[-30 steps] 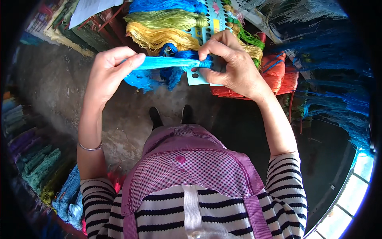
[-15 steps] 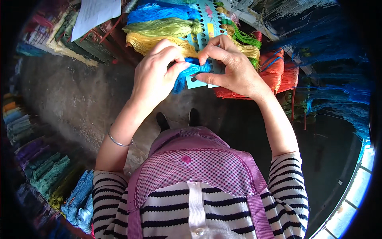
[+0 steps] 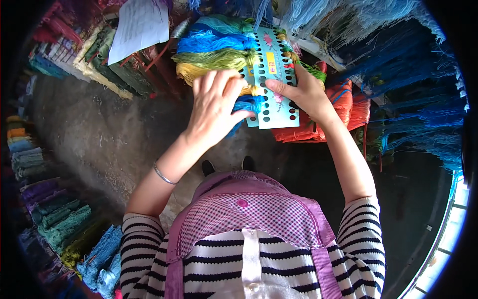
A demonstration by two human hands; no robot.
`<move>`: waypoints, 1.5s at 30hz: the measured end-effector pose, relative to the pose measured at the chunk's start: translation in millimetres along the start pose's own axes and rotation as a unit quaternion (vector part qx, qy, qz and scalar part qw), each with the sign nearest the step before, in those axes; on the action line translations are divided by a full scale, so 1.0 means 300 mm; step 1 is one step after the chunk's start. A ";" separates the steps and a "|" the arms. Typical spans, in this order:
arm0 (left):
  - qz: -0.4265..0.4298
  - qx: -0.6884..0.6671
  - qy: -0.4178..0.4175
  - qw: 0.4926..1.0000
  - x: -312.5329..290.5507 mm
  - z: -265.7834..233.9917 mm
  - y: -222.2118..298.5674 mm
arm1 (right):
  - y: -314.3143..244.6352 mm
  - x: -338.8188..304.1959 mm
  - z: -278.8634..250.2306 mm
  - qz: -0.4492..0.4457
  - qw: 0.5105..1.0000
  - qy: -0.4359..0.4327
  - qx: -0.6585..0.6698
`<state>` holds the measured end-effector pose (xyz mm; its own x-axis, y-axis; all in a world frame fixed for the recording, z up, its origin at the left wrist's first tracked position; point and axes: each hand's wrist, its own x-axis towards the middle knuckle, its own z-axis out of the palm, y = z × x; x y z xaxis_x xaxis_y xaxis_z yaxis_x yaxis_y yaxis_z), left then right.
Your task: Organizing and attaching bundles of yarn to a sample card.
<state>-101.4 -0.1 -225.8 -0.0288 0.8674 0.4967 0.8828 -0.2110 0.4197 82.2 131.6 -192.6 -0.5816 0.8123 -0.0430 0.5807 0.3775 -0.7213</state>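
A pale blue thread card (image 3: 271, 110) with rows of punched holes is in my right hand (image 3: 309, 95). The thumb lies on its face; the fingers at its right edge are partly hidden. Along the left side hang looped tufts: a green skein (image 3: 214, 58), a bright blue skein (image 3: 211, 44), a yellow skein (image 3: 191, 73) and, lowest, another blue tuft (image 3: 249, 104). My left hand (image 3: 213, 102) is over the yellow and lowest blue threads, its thumb apart from the bent fingers. Fingertips there are partly hidden.
Orange-red skeins (image 3: 341, 112) hang behind the card to the right. Blue threads (image 3: 423, 114) cover the right side. A white paper sheet (image 3: 141, 30) lies over hanging skeins at upper left. More skeins (image 3: 64, 224) line the lower left, beside the concrete floor (image 3: 99, 129).
My left hand has let go of the lowest blue tuft and opened. My right hand has moved from that tuft up to the card's right edge. More of the card's face shows.
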 end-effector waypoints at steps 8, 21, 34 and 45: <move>-0.005 -0.059 -0.037 0.998 0.055 -0.036 -0.112 | -0.006 0.053 0.022 0.109 0.888 -0.088 0.438; 0.106 -0.094 0.046 0.989 0.035 -0.069 -0.076 | -0.072 -0.008 0.018 0.104 0.857 -0.072 0.499; 0.034 -0.049 0.049 0.997 -0.010 -0.133 -0.089 | -0.118 -0.105 0.080 0.095 0.839 -0.057 0.532; -0.161 -0.154 0.099 0.970 0.043 -0.218 -0.491 | -0.074 -0.095 0.096 0.136 0.864 -0.026 0.485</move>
<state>-262.4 12.6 -231.5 -0.3967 0.8137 0.4249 0.6311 -0.0944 0.7700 69.6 87.3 -195.3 -0.5382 0.7822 -0.3139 -0.0355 -0.3932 -0.9188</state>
